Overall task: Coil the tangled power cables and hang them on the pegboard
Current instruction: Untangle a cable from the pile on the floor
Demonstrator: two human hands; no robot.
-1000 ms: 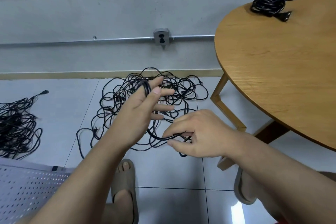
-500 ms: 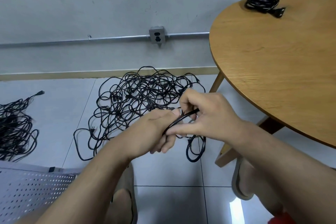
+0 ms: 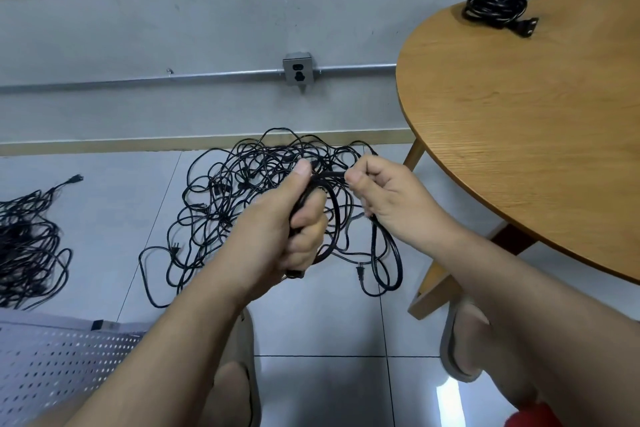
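since half a second ago the left hand (image 3: 294, 218) has clenched its fingers round several loops of black cable (image 3: 334, 215); the right hand (image 3: 388, 198) pinches the strand, above the floor tangle (image 3: 242, 204) beside the counter (image 3: 519, 135).

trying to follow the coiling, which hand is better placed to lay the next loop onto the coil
Right, probably. The left hand is closed around the gathered loops of the cable, acting as holder. The right hand pinches the strand just beside it, with slack hanging below to feed.
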